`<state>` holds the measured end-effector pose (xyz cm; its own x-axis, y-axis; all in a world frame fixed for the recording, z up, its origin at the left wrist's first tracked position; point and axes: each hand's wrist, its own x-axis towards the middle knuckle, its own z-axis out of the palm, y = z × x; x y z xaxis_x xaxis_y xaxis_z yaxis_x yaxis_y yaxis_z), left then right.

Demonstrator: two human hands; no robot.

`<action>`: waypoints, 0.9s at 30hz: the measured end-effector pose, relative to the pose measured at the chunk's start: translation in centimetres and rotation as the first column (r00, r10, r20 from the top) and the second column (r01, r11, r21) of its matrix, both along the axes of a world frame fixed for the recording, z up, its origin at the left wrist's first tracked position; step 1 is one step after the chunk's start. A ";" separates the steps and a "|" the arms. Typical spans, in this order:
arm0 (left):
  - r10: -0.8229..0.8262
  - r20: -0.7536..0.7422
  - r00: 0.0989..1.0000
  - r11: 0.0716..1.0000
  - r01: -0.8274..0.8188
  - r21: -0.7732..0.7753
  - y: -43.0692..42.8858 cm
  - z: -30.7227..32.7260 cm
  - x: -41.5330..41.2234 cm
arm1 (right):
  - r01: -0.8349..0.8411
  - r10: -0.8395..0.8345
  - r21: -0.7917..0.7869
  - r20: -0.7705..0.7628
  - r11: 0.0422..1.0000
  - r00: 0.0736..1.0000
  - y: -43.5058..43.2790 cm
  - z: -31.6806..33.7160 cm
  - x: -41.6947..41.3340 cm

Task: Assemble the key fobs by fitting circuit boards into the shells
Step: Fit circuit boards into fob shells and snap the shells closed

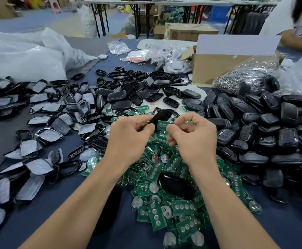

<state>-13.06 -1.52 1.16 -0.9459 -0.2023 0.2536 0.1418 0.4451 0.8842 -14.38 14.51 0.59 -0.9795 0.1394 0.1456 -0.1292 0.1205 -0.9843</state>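
Note:
My left hand grips a black key fob shell above the middle of the table. My right hand pinches a green circuit board whose left end lies against the shell. Under both hands spreads a heap of green circuit boards with round coin-cell holders. A black shell lies on that heap. Empty black shells are scattered behind my hands.
Shell halves with grey film cover the left of the blue table. Closed black fobs are piled on the right. A cardboard box, a bag of metal rings and white plastic bags stand behind. A person sits at the far right.

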 end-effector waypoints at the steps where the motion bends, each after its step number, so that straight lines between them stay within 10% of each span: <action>1: -0.013 -0.010 1.000 1.000 0.013 -0.012 0.2 0.3 0.2 | -0.003 0.004 0.034 -0.019 0.999 1.000 0.0 0.0 0.0; 27: -0.114 0.078 0.990 0.976 0.097 0.197 -0.5 -0.6 -0.6 | 0.013 -0.005 0.058 -0.150 0.998 0.989 -0.7 0.1 -0.2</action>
